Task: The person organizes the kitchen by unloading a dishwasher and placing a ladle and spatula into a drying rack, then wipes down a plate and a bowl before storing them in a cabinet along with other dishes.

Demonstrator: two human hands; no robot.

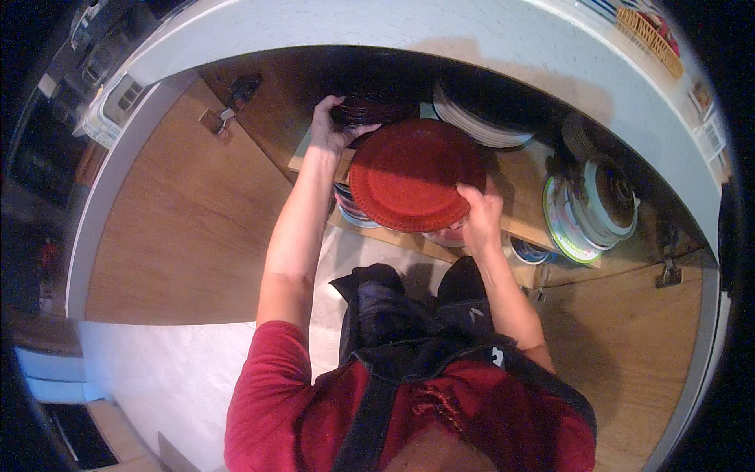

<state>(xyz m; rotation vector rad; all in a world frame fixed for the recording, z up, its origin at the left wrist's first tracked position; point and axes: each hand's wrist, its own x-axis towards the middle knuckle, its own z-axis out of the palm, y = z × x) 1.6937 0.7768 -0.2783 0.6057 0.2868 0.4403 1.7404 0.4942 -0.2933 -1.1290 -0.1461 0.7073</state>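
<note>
A round red plate (416, 177) with a beaded rim is tilted in front of the open cabinet. My right hand (483, 215) grips its lower right edge, thumb on the upper face. On the upper shelf, my left hand (330, 130) is spread around the near left edge of a stack of dark dishes (377, 110), thumb and fingers on its side. The red plate overlaps the front of that stack and hides part of it. Several pale plates (481, 121) are stacked on the shelf, right of the dark dishes.
Bowls and plates (607, 203) are piled at the shelf's right. More dishes (354, 206) sit on the lower shelf (401, 242). Wooden doors stand open at the left (189, 224) and right (637, 330). A pale countertop edge (377, 29) arches above; a wicker basket (649, 41) stands on top.
</note>
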